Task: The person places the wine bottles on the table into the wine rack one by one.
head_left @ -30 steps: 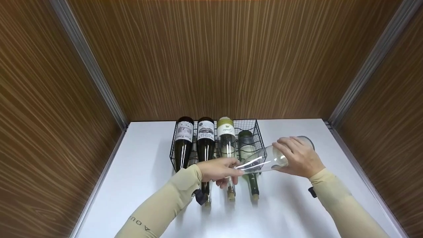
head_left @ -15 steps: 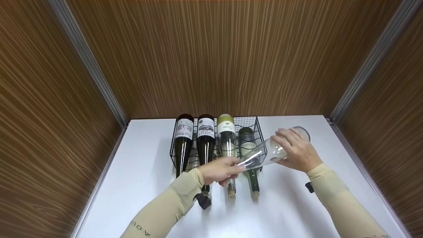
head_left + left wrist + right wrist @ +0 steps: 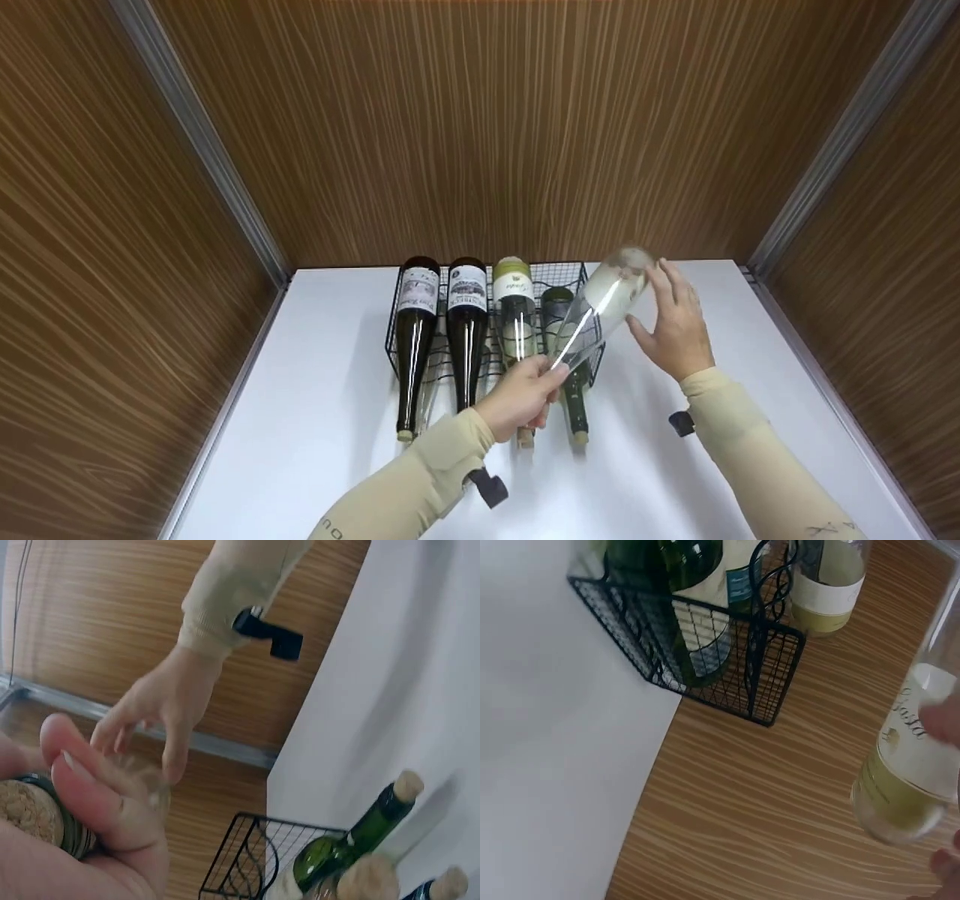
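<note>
My left hand [image 3: 525, 394] grips the neck of a clear glass wine bottle [image 3: 592, 307], its body slanting up and to the right. In the left wrist view, the bottle's cork [image 3: 30, 814] shows within the curled fingers. Beside the bottle's base is my right hand [image 3: 679, 326], fingers spread and thumb apart. A fingertip overlaps the white label of the bottle [image 3: 911, 742] in the right wrist view. Below the held bottle, a black wire rack [image 3: 562, 276] bears two dark bottles [image 3: 415, 337], a clear bottle with a yellow-green base [image 3: 516, 307], and a green bottle [image 3: 574, 397].
The rack stands on a white table [image 3: 322, 360] near the back wood-grain panel [image 3: 480, 135]. Wood-grain side panels with metal rails [image 3: 202, 142] flank the table. Corked necks of the racked bottles point toward the front.
The clear bottle has swung more upright, its base moving up and left. My right hand has loosened from around its base and spread its fingers. My left hand keeps hold of the neck.
</note>
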Demonstrator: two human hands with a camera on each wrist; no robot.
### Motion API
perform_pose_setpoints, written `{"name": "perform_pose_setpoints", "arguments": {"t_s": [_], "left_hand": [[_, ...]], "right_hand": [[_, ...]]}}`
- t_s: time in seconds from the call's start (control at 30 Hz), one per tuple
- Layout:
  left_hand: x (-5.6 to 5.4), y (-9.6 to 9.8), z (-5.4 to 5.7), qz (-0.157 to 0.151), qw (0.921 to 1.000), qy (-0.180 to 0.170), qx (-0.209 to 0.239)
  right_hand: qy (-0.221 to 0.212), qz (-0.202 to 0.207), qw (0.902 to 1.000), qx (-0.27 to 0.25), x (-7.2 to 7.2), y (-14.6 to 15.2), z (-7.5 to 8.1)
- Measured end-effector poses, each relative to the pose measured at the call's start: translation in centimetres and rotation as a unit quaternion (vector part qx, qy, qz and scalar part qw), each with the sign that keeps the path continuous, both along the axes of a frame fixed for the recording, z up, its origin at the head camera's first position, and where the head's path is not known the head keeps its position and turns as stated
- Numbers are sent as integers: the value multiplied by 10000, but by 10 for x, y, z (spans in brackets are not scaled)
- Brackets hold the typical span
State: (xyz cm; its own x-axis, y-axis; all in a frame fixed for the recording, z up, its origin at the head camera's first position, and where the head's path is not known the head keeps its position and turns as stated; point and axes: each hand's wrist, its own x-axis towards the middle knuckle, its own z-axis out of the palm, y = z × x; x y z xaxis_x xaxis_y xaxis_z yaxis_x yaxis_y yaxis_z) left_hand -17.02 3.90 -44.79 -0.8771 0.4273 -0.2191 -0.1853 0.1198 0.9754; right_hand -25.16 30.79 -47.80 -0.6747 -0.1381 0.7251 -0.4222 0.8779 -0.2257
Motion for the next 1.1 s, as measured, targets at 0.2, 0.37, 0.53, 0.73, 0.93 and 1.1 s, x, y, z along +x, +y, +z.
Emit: {"name": "perform_pose_setpoints", "arguments": {"t_s": [0.2,0.37,0.53,0.73,0.93,1.1], "left_hand": [[4,30,-7,872,9949,-246,445],[10,56,-11,1580,9858,-281,494],[14,79,-15,2140,9722,-456,827],[10,96,-27,2625,9563,-603,1141],[2,103,-41,2915,9454,-680,1292],[-4,106,-53,2960,9430,-788,1305]], "right_hand": [[-1760,-240,9750,-1332,-7,-6,0],[-3162,-81,9347,-1621,-20,-15,-7],[-3944,254,8997,-1852,-31,-25,-15],[-4264,340,8816,-1993,-35,-31,-24],[-4308,438,8714,-2305,-36,-30,-33],[-4281,507,8685,-2447,-36,-32,-36]]}}
